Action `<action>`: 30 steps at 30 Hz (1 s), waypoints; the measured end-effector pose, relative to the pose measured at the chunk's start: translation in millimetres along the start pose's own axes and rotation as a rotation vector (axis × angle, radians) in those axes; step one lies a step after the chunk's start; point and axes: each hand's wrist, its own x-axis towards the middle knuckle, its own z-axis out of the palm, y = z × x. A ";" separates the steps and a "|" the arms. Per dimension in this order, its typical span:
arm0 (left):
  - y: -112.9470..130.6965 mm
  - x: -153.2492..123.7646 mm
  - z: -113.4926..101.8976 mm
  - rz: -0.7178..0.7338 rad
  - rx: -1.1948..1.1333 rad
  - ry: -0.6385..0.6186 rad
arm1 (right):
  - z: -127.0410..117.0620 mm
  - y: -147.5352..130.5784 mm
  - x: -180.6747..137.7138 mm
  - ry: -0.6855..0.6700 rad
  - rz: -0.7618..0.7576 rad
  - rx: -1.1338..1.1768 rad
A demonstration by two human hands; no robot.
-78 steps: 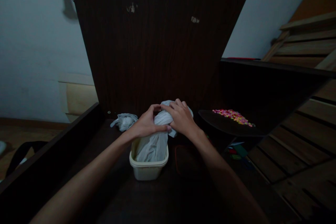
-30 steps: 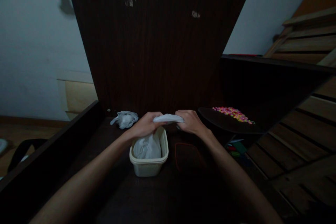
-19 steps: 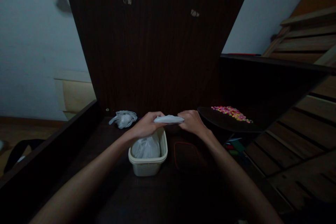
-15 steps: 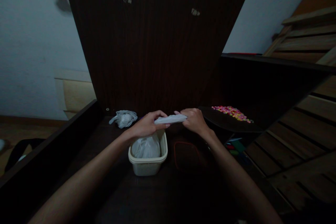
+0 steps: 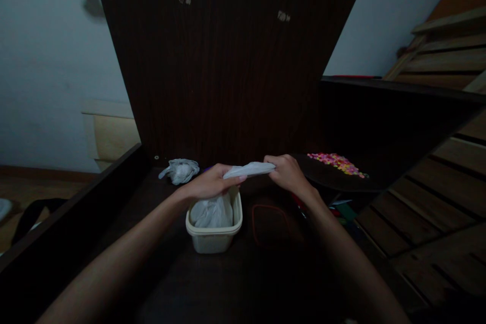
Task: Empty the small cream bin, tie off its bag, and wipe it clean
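Observation:
A white plastic bag (image 5: 213, 211) sits inside a small cream basket (image 5: 212, 239) on a dark surface. Its top end is pulled out sideways into a flat twisted strip (image 5: 250, 169). My left hand (image 5: 210, 183) is closed on the strip right above the basket. My right hand (image 5: 286, 172) is closed on the strip's far end, to the right of the basket. Both forearms reach in from the bottom of the view.
A second crumpled white bag (image 5: 179, 170) lies at the back left. A dark tray (image 5: 326, 176) with several small pink and yellow pieces (image 5: 337, 162) stands at the right. A dark container with an orange rim (image 5: 270, 223) is beside the basket. A tall dark panel (image 5: 228, 61) rises behind.
The bag has been pushed down into the basket and its top drawn out into a strip. My right hand has moved right, stretching the strip longer.

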 end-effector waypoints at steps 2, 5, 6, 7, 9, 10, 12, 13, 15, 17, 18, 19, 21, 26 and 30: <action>-0.9 2.3 0.7 0.035 -0.012 0.031 | 3.9 -1.7 -1.6 -0.052 0.032 -0.124; -3.2 6.3 2.2 0.078 -0.024 0.067 | 9.8 -5.3 -3.6 -0.117 0.043 -0.177; -4.0 7.5 2.6 0.083 -0.027 0.080 | 11.2 -6.5 -4.0 -0.121 0.043 -0.172; -4.7 8.6 2.8 0.085 -0.029 0.094 | 12.1 -7.8 -4.2 -0.112 0.040 -0.159; -5.2 10.0 2.8 0.083 -0.026 0.121 | 13.0 -10.9 -3.8 -0.064 0.002 -0.115; -5.0 10.5 2.6 0.085 -0.020 0.131 | 13.0 -13.2 -3.1 -0.028 -0.032 -0.080; -4.2 11.3 2.0 0.104 -0.001 0.140 | 12.7 -19.4 -0.9 0.040 -0.115 0.048; -3.9 11.7 1.8 0.117 0.013 0.137 | 12.4 -23.5 0.5 0.065 -0.151 0.141; -3.7 12.5 1.7 0.147 0.048 0.121 | 11.7 -33.2 3.1 0.078 -0.186 0.350; -4.4 13.0 1.9 0.174 0.074 0.109 | 10.3 -42.8 5.3 0.040 -0.183 0.507; -4.8 12.8 1.8 0.185 0.081 0.109 | 9.3 -46.8 6.1 0.013 -0.172 0.556; -5.1 12.2 1.4 0.190 0.085 0.109 | 8.1 -49.9 6.9 -0.019 -0.159 0.593; -4.7 9.4 -0.3 0.177 0.087 0.102 | 5.3 -53.1 8.4 -0.074 -0.127 0.653; -1.8 -3.2 -10.3 0.137 0.076 0.013 | 0.4 -48.8 11.8 -0.136 -0.075 0.780; -4.2 -10.9 -18.9 0.102 0.084 -0.091 | 0.1 -44.2 11.1 -0.168 -0.032 0.816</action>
